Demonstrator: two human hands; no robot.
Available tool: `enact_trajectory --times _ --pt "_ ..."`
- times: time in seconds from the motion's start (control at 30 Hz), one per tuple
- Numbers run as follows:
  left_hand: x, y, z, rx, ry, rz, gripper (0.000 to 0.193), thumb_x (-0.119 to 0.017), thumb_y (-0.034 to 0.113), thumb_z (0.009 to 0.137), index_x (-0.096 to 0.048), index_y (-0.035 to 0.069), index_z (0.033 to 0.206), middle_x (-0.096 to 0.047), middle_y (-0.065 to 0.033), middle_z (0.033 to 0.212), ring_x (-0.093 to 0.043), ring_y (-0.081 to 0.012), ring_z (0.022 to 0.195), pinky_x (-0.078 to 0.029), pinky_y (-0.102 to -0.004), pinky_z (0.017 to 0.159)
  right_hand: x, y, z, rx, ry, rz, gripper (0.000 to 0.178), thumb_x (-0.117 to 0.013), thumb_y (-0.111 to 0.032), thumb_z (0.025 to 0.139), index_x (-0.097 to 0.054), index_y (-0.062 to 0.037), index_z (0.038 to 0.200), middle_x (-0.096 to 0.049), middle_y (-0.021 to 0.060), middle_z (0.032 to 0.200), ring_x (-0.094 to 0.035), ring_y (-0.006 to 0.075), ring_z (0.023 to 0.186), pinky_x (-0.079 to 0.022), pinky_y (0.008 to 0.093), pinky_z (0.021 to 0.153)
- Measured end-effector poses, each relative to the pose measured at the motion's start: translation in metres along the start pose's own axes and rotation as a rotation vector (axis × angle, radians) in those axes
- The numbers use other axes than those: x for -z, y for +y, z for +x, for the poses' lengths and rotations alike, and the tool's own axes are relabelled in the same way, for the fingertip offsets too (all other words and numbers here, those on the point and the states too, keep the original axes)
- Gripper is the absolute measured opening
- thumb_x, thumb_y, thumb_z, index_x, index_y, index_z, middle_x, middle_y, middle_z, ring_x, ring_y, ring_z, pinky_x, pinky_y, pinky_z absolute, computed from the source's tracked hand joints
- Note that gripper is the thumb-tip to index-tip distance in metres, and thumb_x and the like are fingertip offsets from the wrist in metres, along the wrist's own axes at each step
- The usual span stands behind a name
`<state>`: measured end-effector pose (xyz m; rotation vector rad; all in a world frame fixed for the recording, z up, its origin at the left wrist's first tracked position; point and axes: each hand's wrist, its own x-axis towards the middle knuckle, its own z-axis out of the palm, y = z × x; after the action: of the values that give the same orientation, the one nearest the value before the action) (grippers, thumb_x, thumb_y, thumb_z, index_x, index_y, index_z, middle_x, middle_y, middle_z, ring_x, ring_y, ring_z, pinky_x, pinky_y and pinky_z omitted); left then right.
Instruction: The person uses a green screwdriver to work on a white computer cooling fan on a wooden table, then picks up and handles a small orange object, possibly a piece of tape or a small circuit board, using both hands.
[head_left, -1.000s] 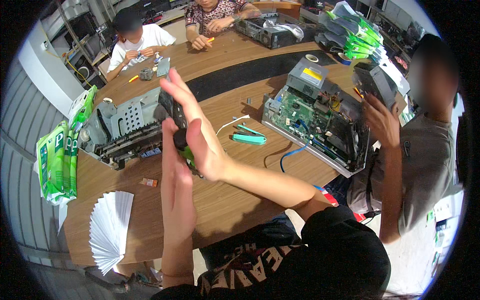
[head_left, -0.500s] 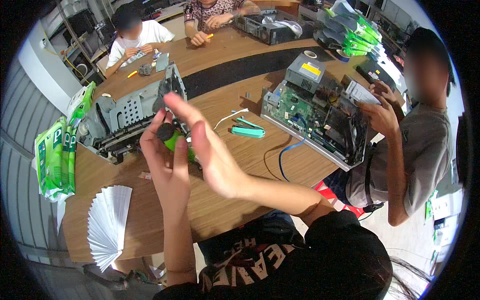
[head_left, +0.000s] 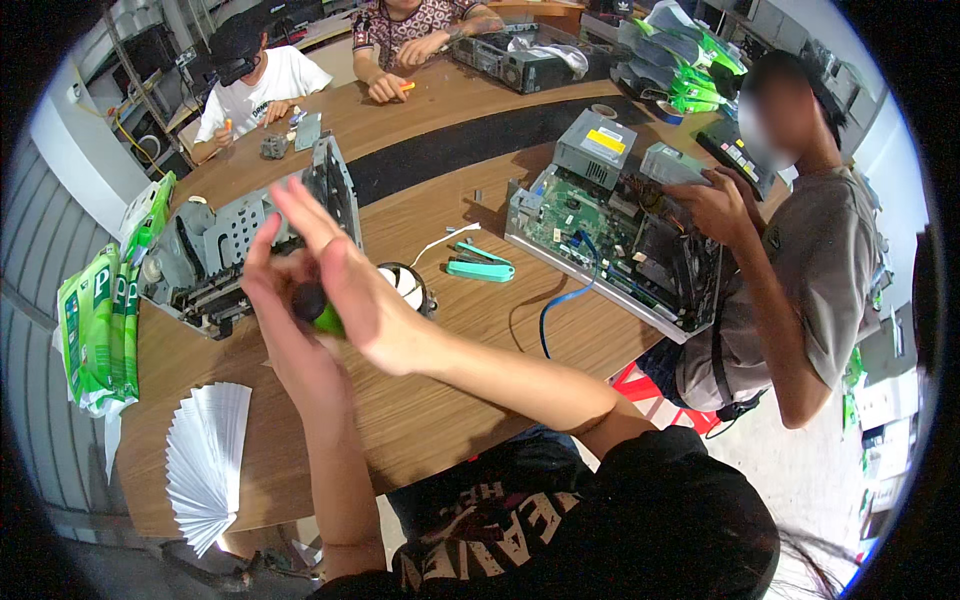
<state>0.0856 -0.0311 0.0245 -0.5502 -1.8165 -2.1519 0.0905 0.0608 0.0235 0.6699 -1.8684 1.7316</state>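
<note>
Between my two hands is a screwdriver (head_left: pixel 318 305) with a green and black handle; its shaft is hidden. My left hand (head_left: pixel 285 325) holds the handle, its fingers pointing up and away from me. Fingers stretched out, my right hand (head_left: pixel 365 310) lies flat against the handle from the other side. Just beyond them stands a bare metal machine chassis (head_left: pixel 222 250) with rows of holes. A round part with a white hub (head_left: pixel 402 287) shows on the table, partly behind my right hand.
On the wooden table (head_left: pixel 440 390) are a folded paper fan (head_left: pixel 212 460), a teal folding tool (head_left: pixel 482 268) and an opened computer case (head_left: pixel 570 220) with a blue cable (head_left: pixel 560 303). Green packages (head_left: pixel 95 325) stand at the left. A co-worker (head_left: pixel 810 240) handles a metal box at right; two people sit opposite.
My right palm has closed in against the screwdriver handle, and both hands have shifted left and slightly down in view. The co-worker at right has tilted the metal box.
</note>
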Motion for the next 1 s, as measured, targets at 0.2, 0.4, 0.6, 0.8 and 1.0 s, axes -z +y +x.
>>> enact_trajectory --times 0.2,0.4,0.6,0.8,1.0 --pt "-0.024 0.000 0.012 0.058 -0.079 -0.271 0.066 -0.030 0.047 0.104 -0.014 0.005 0.153 -0.028 -0.0155 0.154 -0.025 -0.0239 0.142 -0.016 -0.0394 0.116 0.004 0.024 0.020 0.035 0.231 0.046 0.080 -0.008 -0.062 0.098 -0.022 -0.0050 0.151 -0.009 0.0232 0.158 -0.011 0.0332 0.146 -0.012 0.0399 0.116" --pt "-0.007 0.023 -0.017 -0.004 -0.284 0.080 0.053 -0.040 0.012 0.101 -0.023 -0.001 0.150 -0.036 -0.0199 0.148 -0.036 -0.0245 0.137 -0.025 -0.0360 0.113 0.022 0.031 0.026 0.113 0.499 -0.151 0.060 -0.017 -0.045 0.104 -0.038 -0.0029 0.141 -0.023 0.0239 0.153 -0.021 0.0356 0.143 -0.018 0.0393 0.116" --pt "0.012 0.001 -0.005 -0.226 -0.238 0.206 0.033 -0.064 0.003 0.089 -0.044 0.000 0.115 -0.057 -0.0121 0.113 -0.055 -0.0204 0.111 -0.042 -0.0344 0.099 0.020 0.006 0.030 0.169 0.507 -0.179 0.050 -0.027 -0.037 0.105 -0.042 0.0001 0.135 -0.036 0.0258 0.144 -0.031 0.0389 0.138 -0.020 0.0402 0.114" --pt "-0.005 -0.043 -0.001 -0.222 -0.034 -0.161 0.047 -0.064 0.009 0.090 -0.038 0.004 0.129 -0.048 -0.0140 0.131 -0.050 -0.0243 0.120 -0.038 -0.0376 0.104 -0.004 -0.023 -0.022 0.090 0.206 -0.110 0.048 -0.036 -0.022 0.104 -0.029 0.0045 0.143 -0.038 0.0200 0.144 -0.031 0.0301 0.138 -0.015 0.0413 0.117" --pt "-0.007 -0.019 -0.015 -0.095 -0.286 -0.359 0.112 0.008 0.082 0.078 0.001 -0.002 0.151 -0.010 -0.0169 0.159 -0.006 -0.0260 0.147 -0.001 -0.0393 0.118 -0.003 -0.020 -0.022 -0.162 0.222 0.433 0.085 -0.019 -0.065 0.096 -0.016 0.0020 0.149 -0.023 0.0188 0.152 -0.022 0.0236 0.141 -0.016 0.0338 0.115"
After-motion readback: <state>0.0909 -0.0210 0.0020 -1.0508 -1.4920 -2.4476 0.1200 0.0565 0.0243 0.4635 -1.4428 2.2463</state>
